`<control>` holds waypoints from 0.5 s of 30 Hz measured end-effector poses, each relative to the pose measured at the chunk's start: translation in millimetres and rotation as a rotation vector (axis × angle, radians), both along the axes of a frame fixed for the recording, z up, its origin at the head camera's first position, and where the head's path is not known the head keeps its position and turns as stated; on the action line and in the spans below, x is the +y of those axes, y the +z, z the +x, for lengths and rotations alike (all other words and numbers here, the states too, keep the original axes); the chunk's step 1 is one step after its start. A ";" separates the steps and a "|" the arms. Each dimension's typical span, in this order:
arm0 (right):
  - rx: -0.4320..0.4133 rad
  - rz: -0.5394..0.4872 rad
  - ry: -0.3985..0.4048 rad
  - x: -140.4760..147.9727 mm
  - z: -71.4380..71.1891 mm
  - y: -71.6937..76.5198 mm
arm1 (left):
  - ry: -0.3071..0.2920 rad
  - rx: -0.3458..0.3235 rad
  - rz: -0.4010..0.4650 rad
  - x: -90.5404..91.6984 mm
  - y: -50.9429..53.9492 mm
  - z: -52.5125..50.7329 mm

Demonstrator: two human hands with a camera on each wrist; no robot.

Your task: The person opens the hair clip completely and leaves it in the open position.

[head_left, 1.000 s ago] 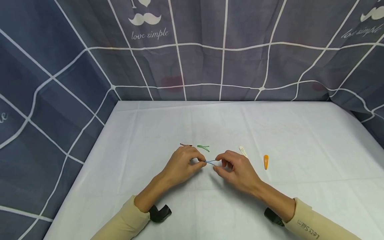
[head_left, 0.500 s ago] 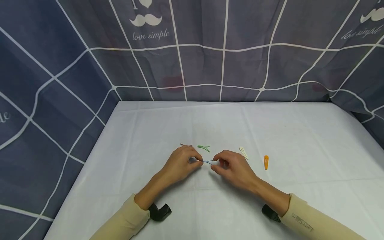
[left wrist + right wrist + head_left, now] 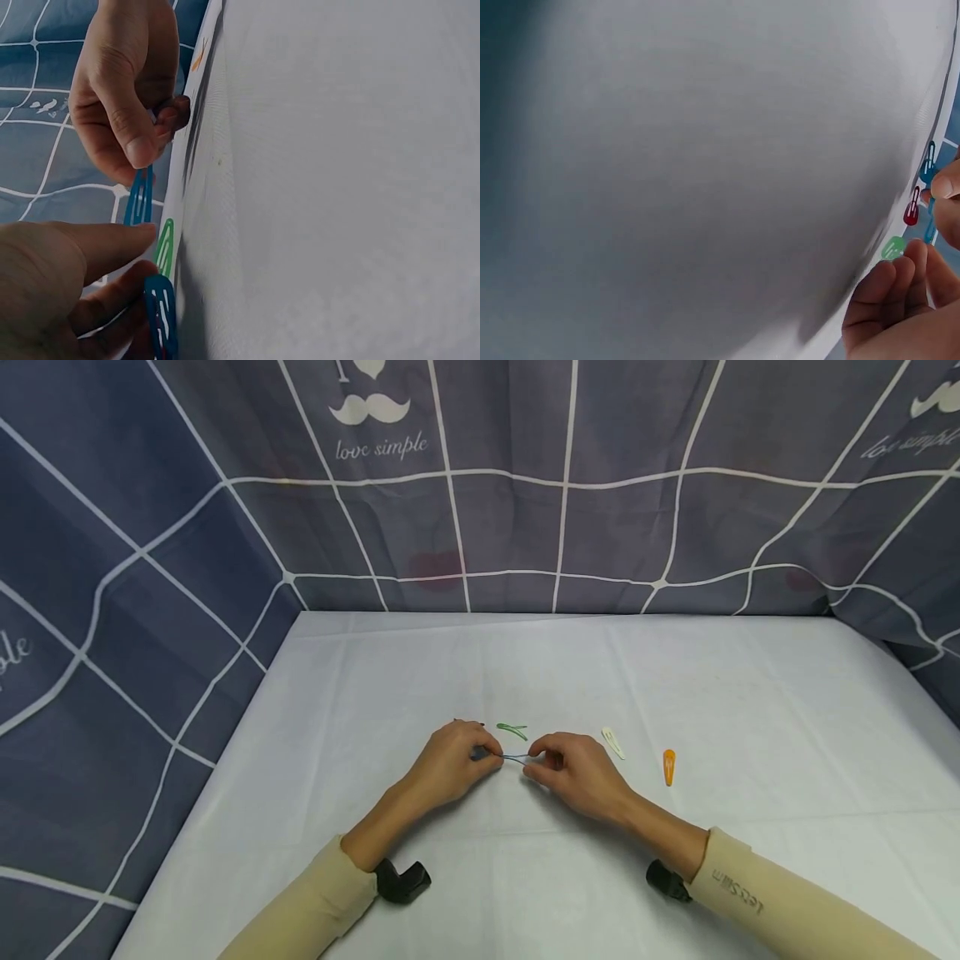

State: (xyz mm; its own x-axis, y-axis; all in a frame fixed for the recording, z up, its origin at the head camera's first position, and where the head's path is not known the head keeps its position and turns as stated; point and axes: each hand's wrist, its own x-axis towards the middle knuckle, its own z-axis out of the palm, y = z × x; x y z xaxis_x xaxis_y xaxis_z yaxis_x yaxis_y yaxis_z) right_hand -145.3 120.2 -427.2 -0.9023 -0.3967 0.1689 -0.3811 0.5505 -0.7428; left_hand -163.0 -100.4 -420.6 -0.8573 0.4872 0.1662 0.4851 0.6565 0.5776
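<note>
A thin blue snap hair clip point(image 3: 515, 757) spans the gap between my two hands, its two arms spread apart on the right side. My left hand point(image 3: 450, 768) pinches one end between thumb and finger. The thumb and forefinger of my right hand point(image 3: 581, 772) grip the other end, one at each arm. In the left wrist view the blue hair clip point(image 3: 139, 199) runs from the right fingers down to the left thumb. A darker blue clip shape point(image 3: 160, 311) appears by the left fingers; I cannot tell whether it is separate.
Behind the hands, a green hair clip point(image 3: 512, 728) lies on the white cloth point(image 3: 375, 677). To the right are a cream hair clip point(image 3: 612, 743) and an orange hair clip point(image 3: 669, 767). A red hair clip point(image 3: 911, 216) shows in the right wrist view. Gridded curtains point(image 3: 510, 527) surround the table.
Both hands have shifted slightly left and away from the body with the blue hair clip between them. The grip looks the same. The clips on the cloth stay in place.
</note>
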 end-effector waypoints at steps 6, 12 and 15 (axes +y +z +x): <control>-0.018 0.009 -0.003 -0.2 -1.3 -3.2 | -0.010 -0.005 -0.023 0.6 -1.9 -1.5; -0.018 0.026 -0.017 -1.0 -1.9 -5.5 | -0.011 -0.022 -0.035 1.1 -2.9 -2.5; -0.017 0.037 -0.023 -2.0 -2.4 -5.6 | -0.008 -0.029 -0.053 1.6 -2.8 -3.0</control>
State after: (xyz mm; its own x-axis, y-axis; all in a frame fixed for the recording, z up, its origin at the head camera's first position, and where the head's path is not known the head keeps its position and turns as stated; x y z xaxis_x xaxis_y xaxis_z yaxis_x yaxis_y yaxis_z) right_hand -147.7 118.2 -432.7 -0.9139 -0.3814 0.1388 -0.3553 0.5865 -0.7278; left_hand -165.9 -98.8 -423.4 -0.8576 0.5012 0.1153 0.4739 0.6830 0.5558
